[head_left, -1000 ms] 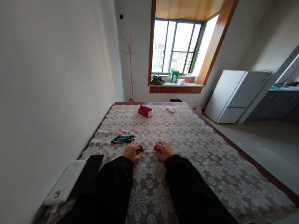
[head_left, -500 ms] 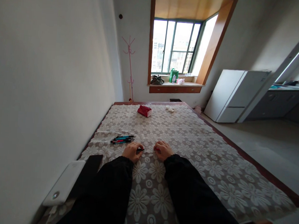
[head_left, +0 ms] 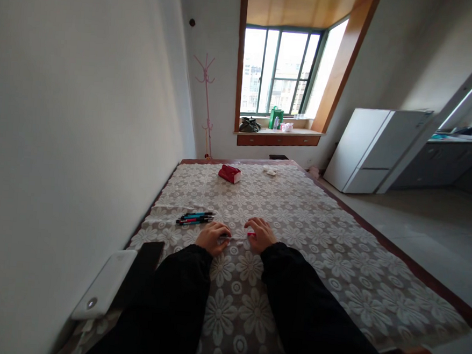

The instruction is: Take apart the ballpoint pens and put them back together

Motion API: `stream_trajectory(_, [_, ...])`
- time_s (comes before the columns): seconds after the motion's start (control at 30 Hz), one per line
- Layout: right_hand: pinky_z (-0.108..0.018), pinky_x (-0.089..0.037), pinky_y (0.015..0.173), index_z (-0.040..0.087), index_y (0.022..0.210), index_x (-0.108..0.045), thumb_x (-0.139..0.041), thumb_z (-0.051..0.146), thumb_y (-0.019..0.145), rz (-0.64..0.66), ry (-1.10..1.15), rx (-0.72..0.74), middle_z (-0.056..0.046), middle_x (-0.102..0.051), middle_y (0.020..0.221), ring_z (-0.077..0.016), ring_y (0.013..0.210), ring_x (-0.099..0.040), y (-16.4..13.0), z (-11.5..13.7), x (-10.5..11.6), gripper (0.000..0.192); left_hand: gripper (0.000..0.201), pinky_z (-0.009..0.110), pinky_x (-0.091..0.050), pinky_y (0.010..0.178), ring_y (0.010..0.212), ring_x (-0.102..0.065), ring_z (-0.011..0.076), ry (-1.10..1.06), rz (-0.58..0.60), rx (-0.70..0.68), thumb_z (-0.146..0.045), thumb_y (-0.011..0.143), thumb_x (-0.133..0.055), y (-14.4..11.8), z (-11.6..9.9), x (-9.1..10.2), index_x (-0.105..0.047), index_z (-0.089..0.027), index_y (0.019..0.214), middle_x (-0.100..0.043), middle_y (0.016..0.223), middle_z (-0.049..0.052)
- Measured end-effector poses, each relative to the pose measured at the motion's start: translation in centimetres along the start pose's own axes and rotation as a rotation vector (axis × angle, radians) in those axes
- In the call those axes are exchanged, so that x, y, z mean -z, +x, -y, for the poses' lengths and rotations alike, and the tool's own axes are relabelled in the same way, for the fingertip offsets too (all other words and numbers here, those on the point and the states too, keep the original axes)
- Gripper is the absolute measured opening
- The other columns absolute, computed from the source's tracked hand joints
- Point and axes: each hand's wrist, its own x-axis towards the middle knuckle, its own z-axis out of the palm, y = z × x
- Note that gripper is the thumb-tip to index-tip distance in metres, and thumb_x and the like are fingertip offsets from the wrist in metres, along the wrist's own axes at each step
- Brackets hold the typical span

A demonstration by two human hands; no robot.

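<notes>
We have both hands down on the table, close together near its left-hand side. Our left hand (head_left: 212, 237) is curled around the dark end of a pen (head_left: 237, 237), and our right hand (head_left: 261, 235) pinches its red end; between the two hands a thin pale length of the pen shows, lying level just above the cloth (head_left: 316, 242). Both hands are closed on the pen, one at each end.

We judge the pen light and stiff, a slim plastic barrel that will not bend much but could snap or come apart at a joint if pulled crooked. Its surface looks smooth, so it may slip in the fingers; the ends, where we hold it now, give the surest grip, and a straight pull or twist along its length should suit it better than any sideways force. The thin middle part looks the weakest place, and we would not press there.

Just to the left and a little farther off lies a small bunch of pens (head_left: 195, 218), red, blue and dark, side by side and apart from our hands. At the far end of the table sits a red box (head_left: 230, 173), with a small white thing (head_left: 269, 170) to its right. At the near left a white slab (head_left: 105, 285) and a dark flat thing (head_left: 143, 267) lie by the wall.
</notes>
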Motion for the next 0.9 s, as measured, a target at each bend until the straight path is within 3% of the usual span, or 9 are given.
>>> stream_trajectory(0.17, [-0.040,-0.037,0.092,0.022,0.084,-0.065,-0.058,0.014,0.074,0.032,-0.042,-0.102,-0.006,-0.064,0.104,-0.0248,0.102,-0.052,0.1,-0.5,0.0,0.015,0.014,0.037,-0.041,0.097,0.104,-0.056,0.0220,-0.004,0.030,0.008,-0.023,0.077,-0.064,0.0,-0.2,0.1,-0.069,-0.024,0.090,-0.067,0.104,0.004])
stream_trajectory(0.27, [-0.038,-0.040,0.089,0.021,0.086,-0.063,-0.055,0.016,0.080,-0.067,0.083,-0.076,-0.006,-0.066,0.092,-0.0222,0.093,-0.055,0.4,0.1,0.4,0.011,0.015,0.036,-0.042,0.097,0.103,-0.056,0.0218,-0.009,0.014,-0.007,-0.026,0.078,-0.064,0.1,-0.3,0.2,-0.069,-0.025,0.092,-0.068,0.103,0.004])
stream_trajectory(0.4, [-0.036,-0.046,0.081,0.021,0.092,-0.061,-0.055,0.027,0.084,-0.181,0.540,-0.054,-0.004,-0.067,0.085,-0.0195,0.083,-0.060,0.8,1.2,0.7,0.011,0.017,0.036,-0.043,0.095,0.101,-0.058,0.0213,-0.050,-0.021,-0.019,-0.034,0.083,-0.063,0.1,-0.6,0.3,-0.069,-0.025,0.096,-0.069,0.100,0.005])
stream_trajectory(0.5, [-0.033,-0.049,0.072,0.022,0.090,-0.056,-0.063,0.037,0.081,-0.118,0.937,-0.102,-0.003,-0.067,0.085,-0.0190,0.080,-0.064,0.9,2.0,0.2,0.019,0.025,0.036,-0.045,0.092,0.099,-0.060,0.0214,-0.109,-0.048,0.011,-0.043,0.083,-0.063,0.1,-1.0,0.3,-0.068,-0.024,0.098,-0.069,0.097,0.006])
stream_trajectory(0.6, [-0.030,-0.050,0.065,0.022,0.085,-0.052,-0.071,0.040,0.074,-0.040,1.140,-0.145,-0.003,-0.066,0.092,-0.0178,0.077,-0.064,0.9,2.5,-0.6,0.029,0.033,0.032,-0.048,0.085,0.093,-0.061,0.0200,-0.138,-0.078,0.044,-0.047,0.080,-0.066,0.0,-1.0,0.0,-0.067,-0.022,0.102,-0.068,0.093,0.005])
stream_trajectory(0.7, [-0.027,-0.048,0.060,0.021,0.085,-0.053,-0.071,0.036,0.074,-0.009,1.027,-0.143,-0.001,-0.063,0.084,-0.0150,0.070,-0.061,0.7,2.7,-0.8,0.026,0.025,0.029,-0.049,0.079,0.086,-0.061,0.0179,-0.118,-0.086,0.055,-0.042,0.085,-0.062,-0.1,-0.8,-0.3,-0.069,-0.021,0.096,-0.067,0.088,0.005])
stream_trajectory(0.8, [-0.027,-0.045,0.061,0.021,0.086,-0.057,-0.065,0.026,0.077,-0.026,0.638,-0.057,0.001,-0.059,0.072,-0.0139,0.065,-0.056,0.4,2.4,-0.4,0.013,0.022,0.029,-0.048,0.082,0.087,-0.061,0.0173,-0.089,-0.118,0.080,-0.034,0.091,-0.054,-0.1,-0.6,-0.3,-0.067,-0.023,0.105,-0.068,0.089,0.005])
stream_trajectory(0.9, [-0.031,-0.044,0.074,0.021,0.086,-0.063,-0.062,0.017,0.077,0.065,0.230,0.133,-0.001,-0.061,0.076,-0.0169,0.075,-0.056,0.2,1.7,0.2,0.010,0.026,0.031,-0.046,0.087,0.093,-0.060,0.0177,-0.076,-0.127,0.070,-0.029,0.094,-0.048,0.0,-0.6,-0.2,-0.063,-0.025,0.114,-0.068,0.097,0.005])
